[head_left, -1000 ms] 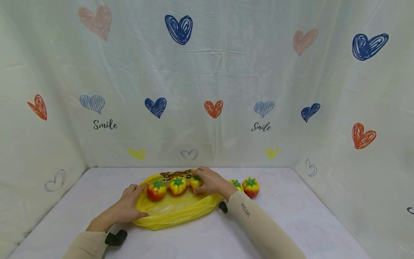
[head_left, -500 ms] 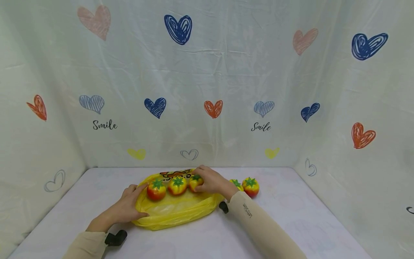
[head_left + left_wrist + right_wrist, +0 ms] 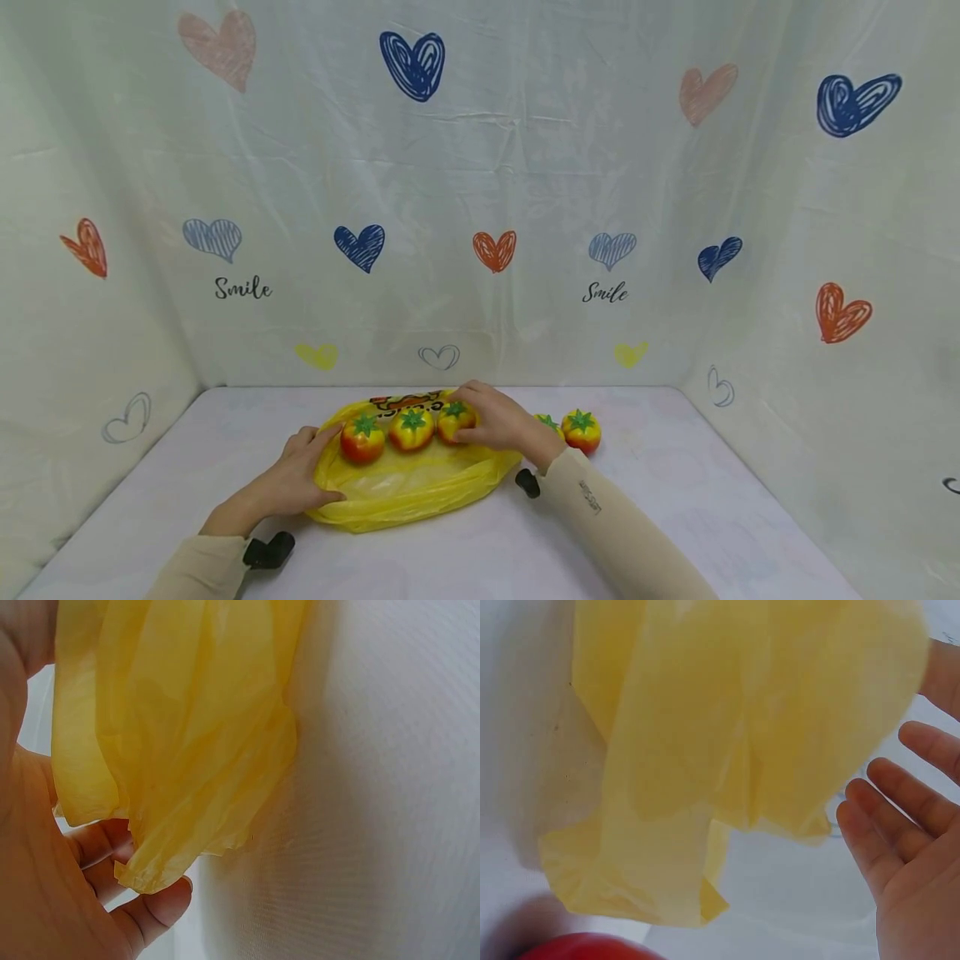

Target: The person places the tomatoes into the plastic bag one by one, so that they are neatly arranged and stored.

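Yellow plastic bag (image 3: 405,510) holding three round red-yellow tomatoes (image 3: 412,431) lies near the white counter's (image 3: 675,500) far edge. The left hand (image 3: 297,477) touches its rim, fingers spread wide; only the right wrist view shows the right hand's (image 3: 922,885) fingers straight, parted, empty.

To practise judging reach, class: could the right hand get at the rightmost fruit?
Probably yes: the rightmost fruit stands uncovered on the table, though the right hand would first have to draw back from the yellow bag.
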A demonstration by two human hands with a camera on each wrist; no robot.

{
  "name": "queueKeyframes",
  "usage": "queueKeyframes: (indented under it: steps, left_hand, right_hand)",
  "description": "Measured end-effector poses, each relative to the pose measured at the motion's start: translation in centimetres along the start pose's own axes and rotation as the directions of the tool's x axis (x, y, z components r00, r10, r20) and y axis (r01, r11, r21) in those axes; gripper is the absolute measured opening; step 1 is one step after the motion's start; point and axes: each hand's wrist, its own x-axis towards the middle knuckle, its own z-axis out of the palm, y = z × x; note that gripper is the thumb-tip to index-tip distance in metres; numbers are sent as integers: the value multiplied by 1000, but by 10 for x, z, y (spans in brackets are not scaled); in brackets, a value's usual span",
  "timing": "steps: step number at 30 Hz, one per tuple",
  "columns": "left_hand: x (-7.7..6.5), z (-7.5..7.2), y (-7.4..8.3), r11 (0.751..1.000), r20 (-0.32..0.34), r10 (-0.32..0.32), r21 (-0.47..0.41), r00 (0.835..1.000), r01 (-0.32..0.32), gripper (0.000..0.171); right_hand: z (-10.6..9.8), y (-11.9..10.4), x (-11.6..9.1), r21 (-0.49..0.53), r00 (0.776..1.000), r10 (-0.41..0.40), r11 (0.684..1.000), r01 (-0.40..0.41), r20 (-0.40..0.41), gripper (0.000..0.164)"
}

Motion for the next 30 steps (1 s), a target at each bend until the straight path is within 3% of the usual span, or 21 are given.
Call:
queueKeyframes:
  steps: [14,30]
  left_hand:
    - [0,-1,0,1000,2,16,8,1000,-16,100]
    - [0,0,0,1000,-5,17,16,1000,-17,99]
  right_hand:
    - [-9,-3,-31,29,999,1,1000,0,-47,52]
    - [-12,9,-66,26,994,5,1000,-2,-107,50]
